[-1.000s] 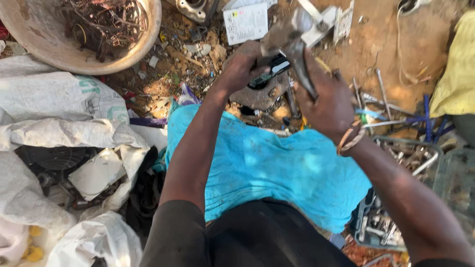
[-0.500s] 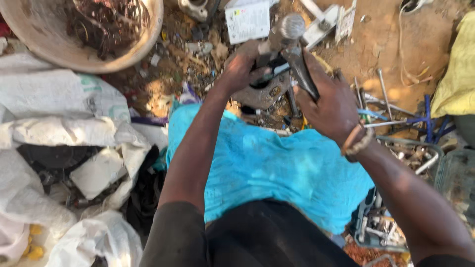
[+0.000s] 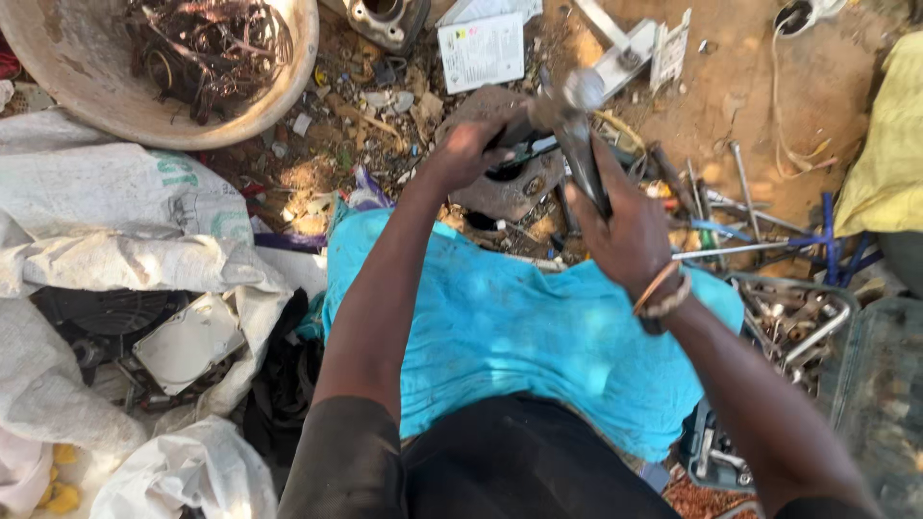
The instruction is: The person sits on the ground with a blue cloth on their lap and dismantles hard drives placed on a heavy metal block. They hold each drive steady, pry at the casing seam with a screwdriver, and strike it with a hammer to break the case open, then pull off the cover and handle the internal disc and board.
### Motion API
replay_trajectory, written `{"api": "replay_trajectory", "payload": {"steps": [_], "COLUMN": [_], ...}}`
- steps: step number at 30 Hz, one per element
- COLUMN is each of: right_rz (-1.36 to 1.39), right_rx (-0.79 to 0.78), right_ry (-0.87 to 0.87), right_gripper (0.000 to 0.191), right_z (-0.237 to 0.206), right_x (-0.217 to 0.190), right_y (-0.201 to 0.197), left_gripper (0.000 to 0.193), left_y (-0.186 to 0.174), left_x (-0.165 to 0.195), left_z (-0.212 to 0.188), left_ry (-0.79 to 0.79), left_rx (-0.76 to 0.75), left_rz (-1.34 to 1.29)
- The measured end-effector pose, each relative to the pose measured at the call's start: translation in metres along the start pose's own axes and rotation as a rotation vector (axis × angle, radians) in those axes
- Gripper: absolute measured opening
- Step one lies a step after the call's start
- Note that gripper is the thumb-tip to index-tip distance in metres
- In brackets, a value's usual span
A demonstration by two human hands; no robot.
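My right hand (image 3: 625, 226) grips the dark handle of a hammer (image 3: 577, 125), its metal head raised and blurred above the work. My left hand (image 3: 471, 144) is closed on a small dark tool with a green mark (image 3: 524, 152), holding it against a flat grey metal piece (image 3: 510, 192) on the dirt ground. A turquoise cloth (image 3: 510, 327) covers my lap below both arms. Cord bracelets circle my right wrist.
A large pale basin (image 3: 115, 106) of tangled wires sits top left. White sacks (image 3: 115, 221) and a hard drive (image 3: 187, 341) lie left. Metal rods, a crate of scrap parts (image 3: 798, 322) and a yellow bag (image 3: 889, 154) are right. Papers and metal scrap lie ahead.
The view has shifted slightly. The hammer head moved a little between frames and is blurred now; my left hand stays on the small tool.
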State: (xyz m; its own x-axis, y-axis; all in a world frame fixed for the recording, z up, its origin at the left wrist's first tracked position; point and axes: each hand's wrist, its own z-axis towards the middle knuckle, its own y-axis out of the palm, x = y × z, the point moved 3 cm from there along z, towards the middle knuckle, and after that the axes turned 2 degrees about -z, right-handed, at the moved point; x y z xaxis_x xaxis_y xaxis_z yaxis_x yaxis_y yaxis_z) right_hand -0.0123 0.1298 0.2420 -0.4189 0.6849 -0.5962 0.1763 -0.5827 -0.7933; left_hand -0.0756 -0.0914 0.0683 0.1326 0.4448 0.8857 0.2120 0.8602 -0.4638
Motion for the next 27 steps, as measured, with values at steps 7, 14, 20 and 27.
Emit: {"api": "replay_trajectory", "payload": {"steps": [7, 14, 20, 27], "right_rz": [0.544, 0.761, -0.066, -0.231], "right_rx": [0.039, -0.222, -0.189, 0.049], "right_ry": [0.569, 0.996, 0.424, -0.074], "right_gripper": [0.040, 0.054, 0.071, 0.063], "right_z": [-0.074, -0.131, -0.078, 0.099], "right_x": [0.055, 0.139, 0.117, 0.058], "right_y": [0.049, 0.135, 0.099, 0.089], "left_gripper": [0.034, 0.044, 0.046, 0.048], "left_y": [0.002, 0.003, 0.007, 0.015], "left_x": [-0.013, -0.011, -0.029, -0.036], "left_z": [0.002, 0.002, 0.004, 0.003], "left_ry": [-0.022, -0.008, -0.063, -0.156], "left_rx": [0.184, 0.260, 0.268, 0.191], "left_rz": [-0.227, -0.465, -0.451, -0.607]}}
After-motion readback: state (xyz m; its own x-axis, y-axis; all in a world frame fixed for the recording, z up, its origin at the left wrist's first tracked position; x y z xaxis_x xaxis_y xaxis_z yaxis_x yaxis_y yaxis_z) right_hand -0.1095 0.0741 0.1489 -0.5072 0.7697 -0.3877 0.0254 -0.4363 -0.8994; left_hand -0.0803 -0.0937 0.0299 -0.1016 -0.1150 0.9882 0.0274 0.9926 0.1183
